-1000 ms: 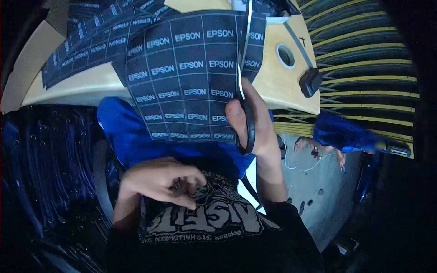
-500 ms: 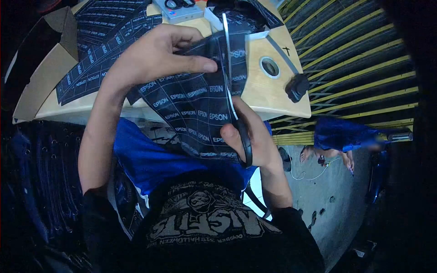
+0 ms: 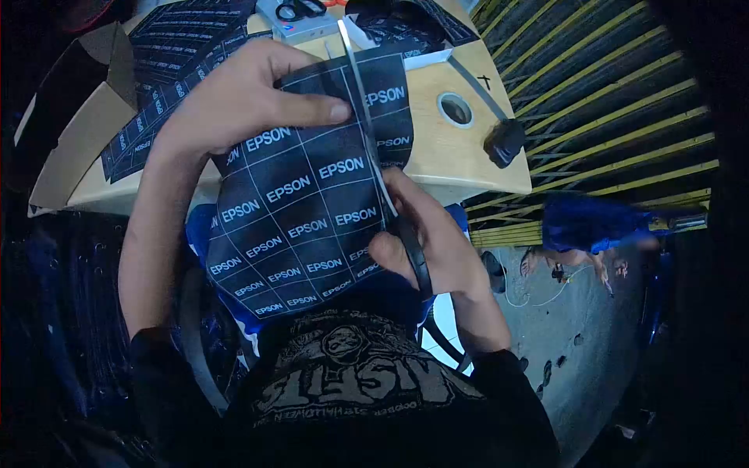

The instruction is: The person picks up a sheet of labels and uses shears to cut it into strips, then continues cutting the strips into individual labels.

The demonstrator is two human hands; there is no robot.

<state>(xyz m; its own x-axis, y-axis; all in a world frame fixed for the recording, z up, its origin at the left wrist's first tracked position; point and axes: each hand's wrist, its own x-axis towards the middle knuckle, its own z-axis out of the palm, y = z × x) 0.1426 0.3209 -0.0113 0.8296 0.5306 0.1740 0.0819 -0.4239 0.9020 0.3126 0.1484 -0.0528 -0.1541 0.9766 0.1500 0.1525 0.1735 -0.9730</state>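
Note:
My left hand [image 3: 246, 105] grips the upper part of a black sheet printed with EPSON [image 3: 300, 210], thumb lying on its face. The sheet hangs over my lap in front of the table edge. In my right hand [image 3: 437, 246] is a pair of scissors [image 3: 358, 90], its long blades pointing up and away from me. One bright blade lies across the front of the sheet, just right of my left thumb. The other blade is mostly hidden behind the sheet. Part of the black handle shows beside my right thumb.
More EPSON sheets [image 3: 183, 39] lie on the wooden table [image 3: 437, 160] beside an open cardboard box [image 3: 86, 148]. A tape roll [image 3: 455, 110] and a black object [image 3: 505, 143] sit at right. Another pair of scissors [image 3: 301, 9] rests on a small box. Beyond a yellow slatted gate [image 3: 616, 86], another person is partly visible.
The sheet has turned more face-on to me and spread to the left. Both hands and the scissors have shifted slightly left. My holds look the same.

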